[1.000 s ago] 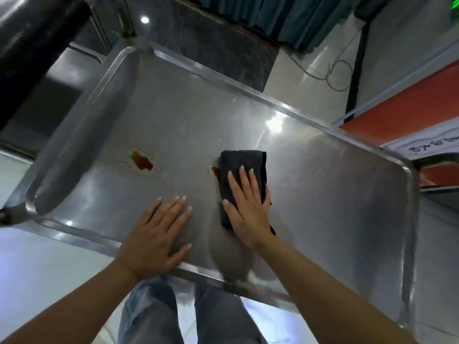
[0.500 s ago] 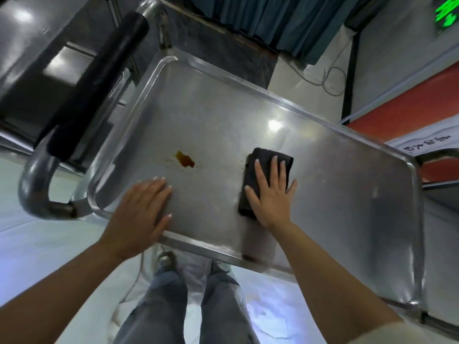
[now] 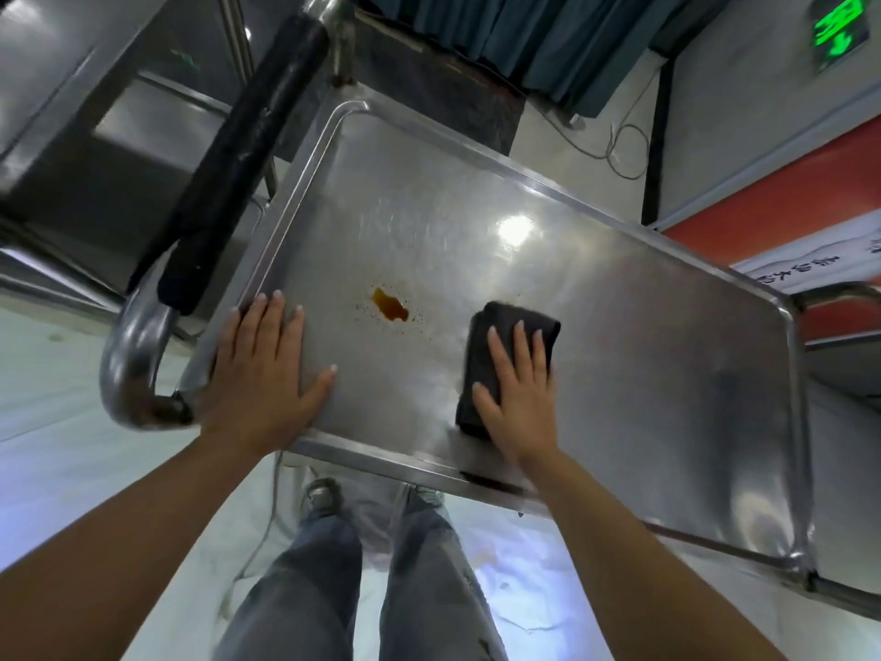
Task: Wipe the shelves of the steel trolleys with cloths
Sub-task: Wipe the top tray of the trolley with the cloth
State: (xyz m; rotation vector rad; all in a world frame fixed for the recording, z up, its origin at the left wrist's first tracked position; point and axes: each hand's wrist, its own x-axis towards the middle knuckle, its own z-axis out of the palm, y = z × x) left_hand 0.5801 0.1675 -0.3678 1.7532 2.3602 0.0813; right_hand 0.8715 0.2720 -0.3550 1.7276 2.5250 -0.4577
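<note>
One head view looks steeply down, close over the trolley shelf (image 3: 619, 326)

Glossy steel shelf (image 3: 619, 355), matt cloth (image 3: 481, 355)

Up at twelve o'clock hangs a teal curtain (image 3: 538, 40). A green exit sign (image 3: 837, 28) glows at one o'clock, with a thin cable (image 3: 619, 145) looping on the pale floor (image 3: 57, 412) below it. Red wall panel (image 3: 782, 202) at three o'clock.

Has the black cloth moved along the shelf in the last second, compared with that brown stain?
Yes. The black cloth, pressed under the right hand, has slid right, away from the brown stain, opening a wider gap of bare steel between them.
</note>
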